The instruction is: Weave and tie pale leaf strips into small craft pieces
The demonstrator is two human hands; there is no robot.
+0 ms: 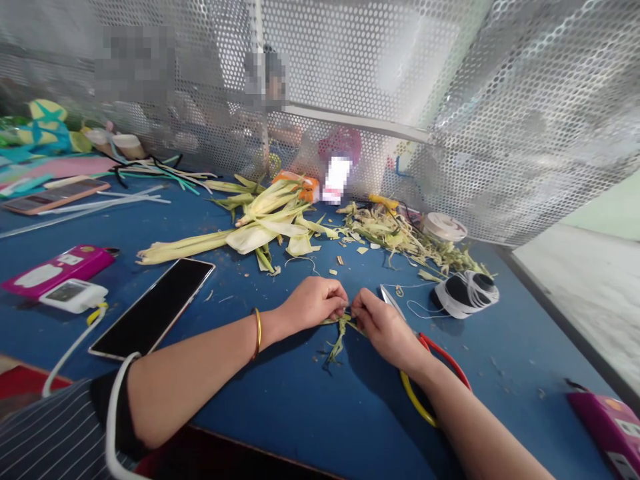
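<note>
My left hand (pixel 317 301) and my right hand (pixel 381 327) meet low over the table, fingertips pinched close together, apparently on a fine white thread that is hard to see between them. Just beneath the fingers lies a small bundle of green corn husk strips (pixel 338 341), its frayed end pointing towards me; the fingers hide its upper part. Scissors (pixel 419 408) with red and yellow handles rest partly under my right hand and forearm, one blade showing beyond. To the right, a black spool (pixel 469 293) wound with white thread lies on its side, loose thread trailing leftward.
On the blue table (pixel 280 407) are corn husks (pixel 265 217), a heap of shredded husk (pixel 395 233) and a round white lid (pixel 445 227). A black-screened phone (pixel 155 307) and a purple box (pixel 65 267) lie left. A perforated metal screen (pixel 340 73) stands behind, a person beyond it.
</note>
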